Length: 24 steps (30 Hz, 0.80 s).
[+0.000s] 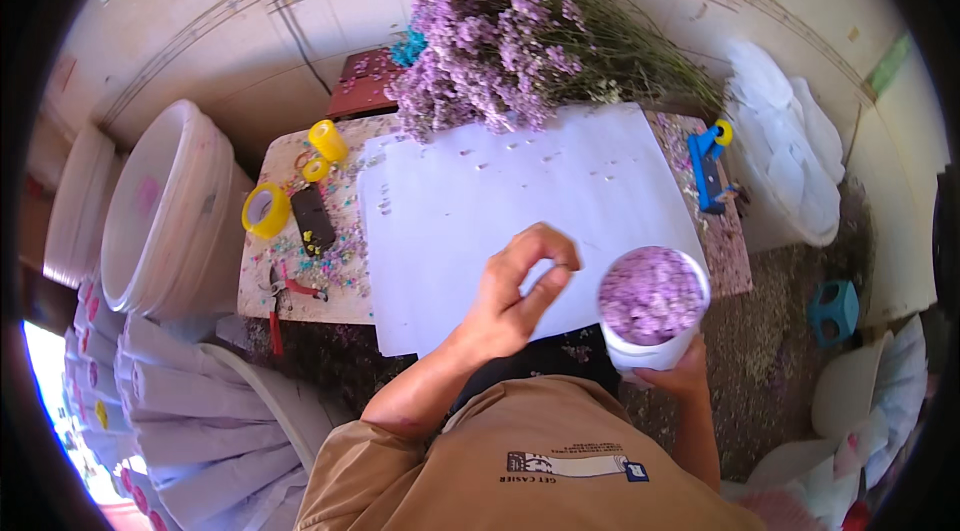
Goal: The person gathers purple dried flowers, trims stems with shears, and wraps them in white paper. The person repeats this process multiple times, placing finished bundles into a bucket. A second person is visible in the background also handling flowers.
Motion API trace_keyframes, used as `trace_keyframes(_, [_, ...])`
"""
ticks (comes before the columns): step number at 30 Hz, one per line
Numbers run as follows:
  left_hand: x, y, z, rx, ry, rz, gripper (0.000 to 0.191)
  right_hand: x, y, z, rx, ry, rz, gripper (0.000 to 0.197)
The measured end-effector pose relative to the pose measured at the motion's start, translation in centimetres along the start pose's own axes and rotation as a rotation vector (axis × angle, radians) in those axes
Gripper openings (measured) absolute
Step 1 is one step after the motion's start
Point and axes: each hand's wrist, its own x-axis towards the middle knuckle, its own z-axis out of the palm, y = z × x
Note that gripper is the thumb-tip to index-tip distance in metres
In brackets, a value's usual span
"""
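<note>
My right hand [681,370] grips the lower part of a white paper-wrapped bunch of purple dried flowers [652,295], whose blossoms face up towards me. My left hand [525,287] hovers over white paper sheets [517,208], thumb and forefinger tips brought together. Whether something tiny sits between those fingertips is hard to make out. A few loose petals lie on the sheets. Across the far side of the table [259,291] rests a large heap of purple dried flowers [495,43], its thin stems [652,58] pointing right.
Yellow tape rolls [265,210], a black phone-like slab [313,220] and red-handled pliers [289,287] lie left among petals. A blue tape dispenser [705,167] sits right. Large tubs [169,208] and paper-wrapped bundles [202,396] flank my left; a bagged tub [787,156] and blue stool [832,313] stand right.
</note>
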Motion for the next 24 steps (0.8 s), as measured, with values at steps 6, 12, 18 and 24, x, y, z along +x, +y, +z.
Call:
trace_keyframes(6, [-7.9,-4.0,2.5,0.077,-0.214,-0.434,0.1,5.6,-7.6,-0.9,0.037,-0.171,-0.003,0.106])
trace_keyframes(12, [-4.3,-3.4,8.9,-0.732,0.089,-0.005,0.141,15.5,-14.0,3.6,-0.125,-0.254,-0.094,0.097])
trace_keyframes(18, [-1.4,3.4,-2.1,-0.703,0.585,0.152,0.138,24.5,-22.2,15.7,0.128,-0.657,-0.316,0.09])
trace_keyframes(24, [-4.2,16.9,-19.8,-0.457,0.845,0.571,0.096,23.8,-27.6,20.3,0.06,-0.881,-0.447,0.081])
